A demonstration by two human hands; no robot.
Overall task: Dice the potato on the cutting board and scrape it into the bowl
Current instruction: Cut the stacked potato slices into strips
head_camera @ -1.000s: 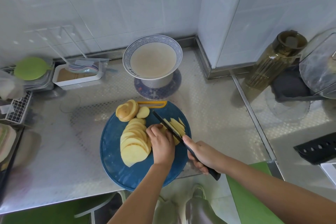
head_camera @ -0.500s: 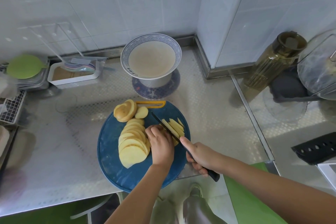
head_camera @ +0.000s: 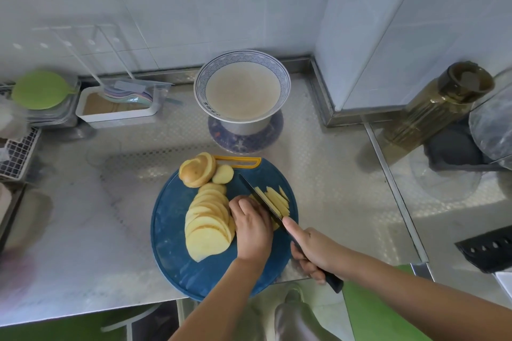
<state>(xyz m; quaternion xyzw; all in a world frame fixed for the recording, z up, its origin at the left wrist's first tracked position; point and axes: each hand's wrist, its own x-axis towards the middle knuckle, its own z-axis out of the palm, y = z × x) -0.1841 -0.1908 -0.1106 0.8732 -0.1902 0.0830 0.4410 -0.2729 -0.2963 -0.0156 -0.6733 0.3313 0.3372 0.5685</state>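
The blue board (head_camera: 169,230) lies on the steel counter (head_camera: 83,230). On it, a row of slices (head_camera: 207,227) runs from 12 to 6 o'clock, just left of the centre, and the end pieces (head_camera: 196,170) are at 11 o'clock. The left hand (head_camera: 253,230) is at the centre, with its fingers curled together and holding down slices just beside the blade. The right hand (head_camera: 313,252), at 4 o'clock, grips the knife (head_camera: 256,194) by the handle, with the index finger laid along the top. Cut strips (head_camera: 277,199) lie at 2 o'clock, behind the blade. The bowl (head_camera: 241,56) stands at 12 o'clock, apart from the board.
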